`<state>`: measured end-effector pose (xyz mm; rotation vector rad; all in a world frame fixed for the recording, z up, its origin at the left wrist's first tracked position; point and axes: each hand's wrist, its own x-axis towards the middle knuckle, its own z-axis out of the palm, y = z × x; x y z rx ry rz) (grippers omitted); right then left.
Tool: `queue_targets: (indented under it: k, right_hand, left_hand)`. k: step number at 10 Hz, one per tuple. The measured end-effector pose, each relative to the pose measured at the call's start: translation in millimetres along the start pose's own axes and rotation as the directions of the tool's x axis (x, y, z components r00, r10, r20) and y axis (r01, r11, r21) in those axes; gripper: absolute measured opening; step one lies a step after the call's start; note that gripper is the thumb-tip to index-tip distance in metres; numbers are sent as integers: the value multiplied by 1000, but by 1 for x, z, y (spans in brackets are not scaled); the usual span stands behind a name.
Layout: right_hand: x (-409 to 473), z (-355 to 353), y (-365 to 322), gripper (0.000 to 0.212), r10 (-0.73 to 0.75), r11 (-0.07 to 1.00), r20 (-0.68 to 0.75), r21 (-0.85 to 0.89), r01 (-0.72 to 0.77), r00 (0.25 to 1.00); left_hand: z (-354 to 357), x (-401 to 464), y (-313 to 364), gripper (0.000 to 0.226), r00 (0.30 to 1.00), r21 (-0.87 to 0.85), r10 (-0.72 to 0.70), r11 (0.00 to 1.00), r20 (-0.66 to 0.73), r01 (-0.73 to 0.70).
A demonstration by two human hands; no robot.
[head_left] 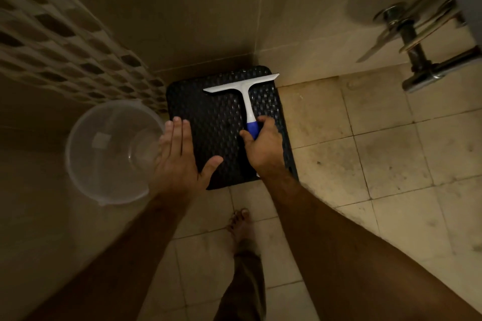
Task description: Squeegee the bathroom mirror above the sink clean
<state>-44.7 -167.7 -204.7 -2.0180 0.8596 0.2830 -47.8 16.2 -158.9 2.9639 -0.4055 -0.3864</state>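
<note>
While the camera looked straight down, the scene ran from the person's own leg out to the wall corner.

Foot: a bare foot (239, 224) stood on the tiled floor (391, 159), below a trouser leg, between the two forearms.

Left hand: the left hand (180, 154) was spread flat, fingers straight and together, thumb out to the side; it held nothing and hung over the left edge of the stool, its outer side overlapping the bucket rim in view.

Right hand: the right hand (263, 143) was wrapped around the blue grip of the squeegee, thumb on one side and fingers curled over the other.

Squeegee: the squeegee (245, 94) lay on the stool top, white neck pointing away from the person, its blade crosswise near the far edge, one tip past the stool's right corner.

Stool: a black woven-pattern stool (216, 125) sat in the wall corner.

Bucket: a clear plastic bucket (109, 151) stood just left of the stool.

Fittings: chrome pipework (414, 47) was at far right, blurred.
</note>
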Motion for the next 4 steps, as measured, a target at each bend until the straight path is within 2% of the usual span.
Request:
queue_targets:
  k: [1, 3, 4]
  right_hand:
    - [-5, -15, -4, 51, -77, 994, -45, -86, 73, 996]
    - [-28, -67, -30, 55, -342, 909, -9, -258, 328, 940]
    - [-41, -97, -42, 57, -373, 889, 19, -281, 363, 928]
  left_hand:
    - [-9, -2, 6, 111, 1000, 0, 22, 1000, 0, -22]
    - [-40, -7, 20, 112, 999, -57, 28, 998, -32, -30]
    - [-57, -17, 32, 112, 998, -63, 45, 997, -49, -48]
